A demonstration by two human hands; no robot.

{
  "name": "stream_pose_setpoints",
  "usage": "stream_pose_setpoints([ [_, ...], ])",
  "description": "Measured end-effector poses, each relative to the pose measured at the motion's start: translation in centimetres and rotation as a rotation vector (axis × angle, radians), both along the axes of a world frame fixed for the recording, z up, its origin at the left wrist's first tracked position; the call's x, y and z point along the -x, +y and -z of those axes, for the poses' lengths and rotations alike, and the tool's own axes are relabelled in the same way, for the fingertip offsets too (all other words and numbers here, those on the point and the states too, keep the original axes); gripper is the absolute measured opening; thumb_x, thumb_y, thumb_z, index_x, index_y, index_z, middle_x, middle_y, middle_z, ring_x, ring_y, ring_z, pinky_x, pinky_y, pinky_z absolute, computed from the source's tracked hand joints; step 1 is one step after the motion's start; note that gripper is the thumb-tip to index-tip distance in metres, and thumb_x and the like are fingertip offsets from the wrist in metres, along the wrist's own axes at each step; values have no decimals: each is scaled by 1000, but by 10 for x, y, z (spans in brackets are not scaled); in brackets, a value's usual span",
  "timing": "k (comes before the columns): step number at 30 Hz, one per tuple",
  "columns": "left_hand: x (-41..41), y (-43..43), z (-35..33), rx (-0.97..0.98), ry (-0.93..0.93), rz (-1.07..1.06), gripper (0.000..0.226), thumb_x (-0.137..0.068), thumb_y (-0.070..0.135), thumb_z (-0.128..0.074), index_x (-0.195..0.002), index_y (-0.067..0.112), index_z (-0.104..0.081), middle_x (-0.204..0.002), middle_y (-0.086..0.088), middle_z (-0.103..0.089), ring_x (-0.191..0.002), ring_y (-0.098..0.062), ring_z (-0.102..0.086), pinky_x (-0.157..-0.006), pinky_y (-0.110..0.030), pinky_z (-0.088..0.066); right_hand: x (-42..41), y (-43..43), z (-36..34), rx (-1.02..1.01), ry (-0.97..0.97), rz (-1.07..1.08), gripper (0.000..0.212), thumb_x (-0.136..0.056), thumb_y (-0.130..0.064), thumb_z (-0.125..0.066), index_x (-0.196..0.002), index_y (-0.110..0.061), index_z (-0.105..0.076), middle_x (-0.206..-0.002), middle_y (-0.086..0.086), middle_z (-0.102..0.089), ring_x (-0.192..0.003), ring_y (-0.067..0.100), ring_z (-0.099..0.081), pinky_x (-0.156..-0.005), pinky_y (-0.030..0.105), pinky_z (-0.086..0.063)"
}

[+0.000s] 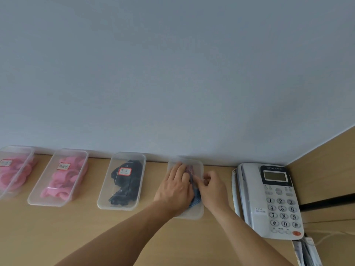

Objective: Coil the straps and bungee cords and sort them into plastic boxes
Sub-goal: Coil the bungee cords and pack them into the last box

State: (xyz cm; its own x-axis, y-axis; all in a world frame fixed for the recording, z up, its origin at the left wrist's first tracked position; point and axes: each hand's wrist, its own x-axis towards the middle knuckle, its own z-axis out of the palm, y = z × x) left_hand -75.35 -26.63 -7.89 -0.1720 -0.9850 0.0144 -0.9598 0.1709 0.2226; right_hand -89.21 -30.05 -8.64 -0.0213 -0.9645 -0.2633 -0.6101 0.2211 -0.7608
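Note:
Four clear plastic boxes stand in a row against the wall. The rightmost box holds red-and-blue striped cords and a blue one. My left hand lies over this box with its fingers stretched flat on the cords. Beside it, my right hand has curled fingers that pinch the cords at the box's right side. The box with black straps stands to the left, then a box of pink coils and another pink-filled box at the far left.
A grey desk telephone sits close to the right of the rightmost box, its coiled cord between them. A wooden side panel closes the desk on the right. The wooden desk top stretches in front of the boxes.

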Motion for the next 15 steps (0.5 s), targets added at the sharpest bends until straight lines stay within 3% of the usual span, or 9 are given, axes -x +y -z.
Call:
stream_pose_setpoints([
  [1,0,1,2,-6,10,-11,59,-98,33,-18,-132,1,-54,-152,-18,-41,-149,-31,-23,-124,-41,-14,2,0,0,-5,-25,-2,24,-88,-45,-67,-94,-25,-55,-80,-12,-62,-73,0,-58,-57,15,-39],
  [3,-3,0,4,-57,-34,7,70,-96,43,-7,-156,10,-22,-165,-11,-10,-153,-26,4,-124,-41,4,6,-1,2,4,-59,-16,15,-91,-41,-64,-91,-27,-57,-80,-12,-63,-72,-2,-58,-57,11,-38],
  [5,-5,-3,9,-106,-69,32,72,-93,52,1,-158,20,2,-164,-8,14,-150,-24,22,-121,-41,15,10,-2,3,8,-103,-31,9,-95,-35,-60,-89,-29,-58,-80,-10,-64,-72,2,-59,-61,15,-41],
  [7,-4,-6,14,-115,-102,45,72,-93,55,3,-157,24,7,-163,-8,21,-147,-25,29,-120,-43,18,13,-3,5,-12,-148,-36,8,-97,-32,-57,-91,-27,-60,-79,-7,-65,-69,12,-60,-66,26,-45],
  [9,-4,-7,17,-124,-121,46,71,-93,56,2,-157,24,7,-162,-9,22,-146,-26,31,-120,-44,18,14,-3,7,-24,-148,-34,7,-97,-30,-59,-91,-26,-61,-79,-5,-66,-68,14,-60,-66,28,-46],
  [15,-4,-7,26,-104,-107,50,86,-84,77,9,-151,22,12,-160,-13,22,-145,-30,34,-118,-48,19,9,0,10,6,-108,17,5,-92,-31,-66,-87,-30,-64,-82,-14,-67,-78,-2,-61,-63,10,-41],
])
